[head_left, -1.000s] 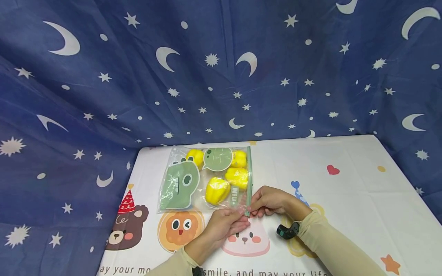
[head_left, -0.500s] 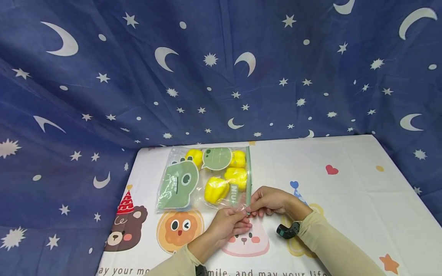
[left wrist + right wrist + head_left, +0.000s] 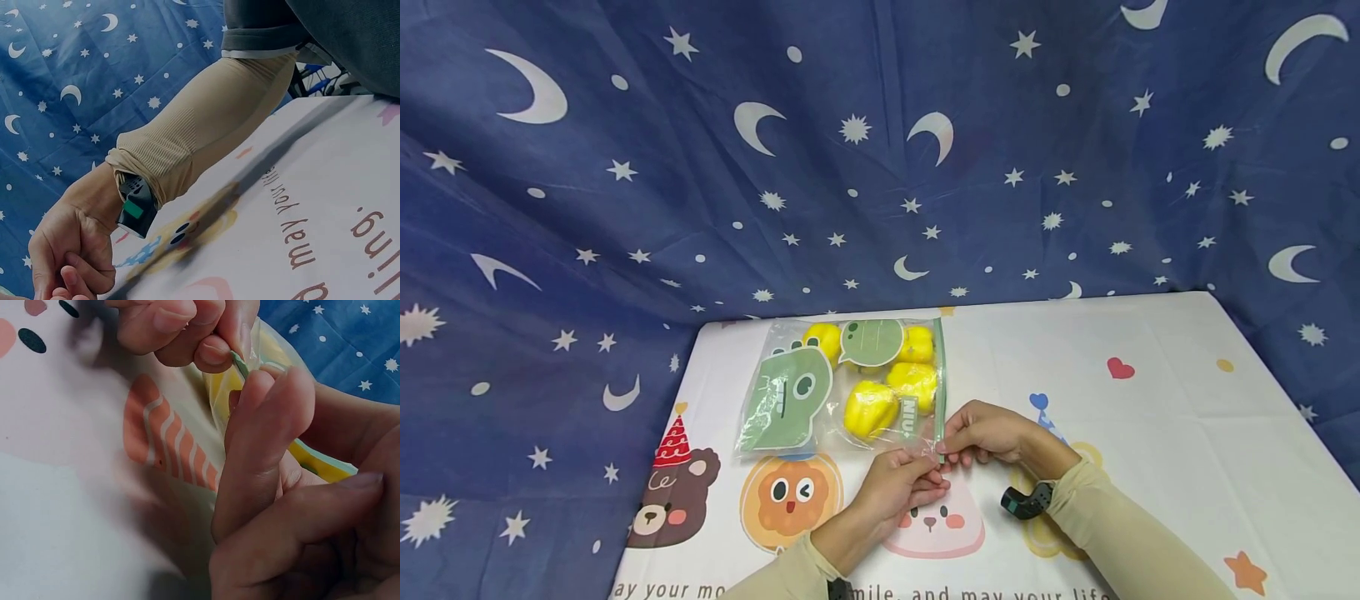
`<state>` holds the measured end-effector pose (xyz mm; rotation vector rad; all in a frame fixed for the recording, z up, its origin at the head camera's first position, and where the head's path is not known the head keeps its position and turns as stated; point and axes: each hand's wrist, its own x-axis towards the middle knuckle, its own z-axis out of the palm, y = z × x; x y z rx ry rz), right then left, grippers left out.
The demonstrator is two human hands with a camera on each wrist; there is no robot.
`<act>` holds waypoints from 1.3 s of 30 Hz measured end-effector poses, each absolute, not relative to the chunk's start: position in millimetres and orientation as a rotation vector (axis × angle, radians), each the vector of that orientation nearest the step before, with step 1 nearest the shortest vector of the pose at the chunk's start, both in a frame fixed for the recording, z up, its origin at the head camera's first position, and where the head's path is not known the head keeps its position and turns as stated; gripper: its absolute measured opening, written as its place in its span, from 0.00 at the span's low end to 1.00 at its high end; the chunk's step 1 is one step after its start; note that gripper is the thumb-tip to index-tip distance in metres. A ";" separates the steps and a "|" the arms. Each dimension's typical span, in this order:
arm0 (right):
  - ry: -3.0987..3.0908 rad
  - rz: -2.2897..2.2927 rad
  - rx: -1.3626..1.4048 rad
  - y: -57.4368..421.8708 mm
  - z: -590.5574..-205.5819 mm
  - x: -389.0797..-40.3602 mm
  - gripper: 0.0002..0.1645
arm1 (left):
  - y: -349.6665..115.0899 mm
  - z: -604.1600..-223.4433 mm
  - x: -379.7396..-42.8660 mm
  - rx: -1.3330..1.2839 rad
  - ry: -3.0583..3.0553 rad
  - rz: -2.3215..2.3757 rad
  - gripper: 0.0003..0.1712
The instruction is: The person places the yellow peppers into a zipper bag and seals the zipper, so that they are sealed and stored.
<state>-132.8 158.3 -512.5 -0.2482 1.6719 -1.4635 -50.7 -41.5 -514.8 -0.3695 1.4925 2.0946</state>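
Observation:
A clear zip bag (image 3: 786, 396) with green dinosaur print lies flat at the back left of the table, its green zip edge facing right. Inside are several yellow bell peppers (image 3: 871, 408). My left hand (image 3: 898, 487) pinches the bag's near right corner between thumb and fingers. Just right of it, my right hand (image 3: 988, 433) pinches the green edge at the same corner. In the right wrist view, my right hand (image 3: 269, 481) is close up, and the green strip shows between both hands' fingertips. The left wrist view shows mostly my right hand (image 3: 72, 244) and forearm.
The white tablecloth (image 3: 1150, 467) carries printed cartoon figures and lettering. A blue curtain (image 3: 865, 208) with moons and stars hangs behind the table and along its left side. Dark wristbands, one of them this black band (image 3: 1026, 502), sit on both wrists.
Both hands keep their pinch at the bag's corner and have shifted very slightly away from me. The corner moves with them. The peppers stay nearly in place.

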 end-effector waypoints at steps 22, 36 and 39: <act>1.746 -1.557 -0.222 163.2 -503.3 -151.2 0.13 | -39.5 -509.8 -46.7 -0.388 1.503 2.144 0.10; 1.788 -1.589 -0.162 168.3 -504.3 -166.8 0.13 | -39.5 -506.1 -41.9 -0.369 1.513 2.146 0.09; 1.791 -1.607 -0.135 172.4 -506.4 -172.0 0.13 | -38.7 -506.2 -38.7 -0.371 1.510 2.134 0.06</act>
